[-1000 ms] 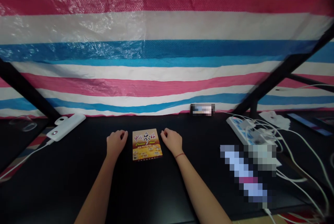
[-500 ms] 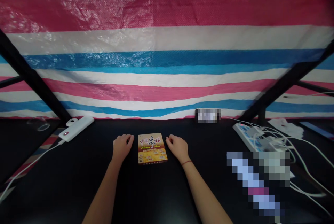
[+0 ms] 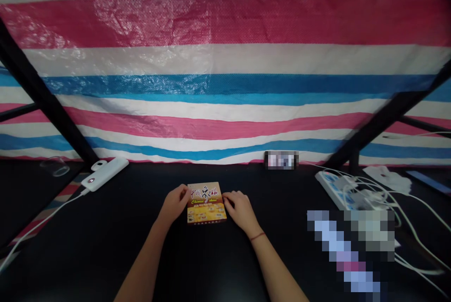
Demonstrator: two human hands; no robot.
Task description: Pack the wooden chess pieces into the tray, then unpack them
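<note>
A Chinese chess box [image 3: 206, 204] with a yellow and dark red printed cover lies flat on the black table. At its left edge, my left hand [image 3: 177, 199] has curled fingers pressed against the box's side. My right hand [image 3: 240, 206], with a thin red band at the wrist, has thumb and fingers closed on the right edge. Between them the two hands hold the box, which rests on the tabletop.
A white power strip [image 3: 105, 175] with a cable lies at left, near a clear cup [image 3: 56, 166]. On the right are another power strip [image 3: 333, 188] with tangled white cables and a blurred-out object [image 3: 343, 255]. A phone-like device [image 3: 282, 160] stands before the striped sheet [image 3: 225, 126].
Both hands have moved inward from beside the box to its left and right edges. The box stays in place on the table. The view has tipped up slightly.
</note>
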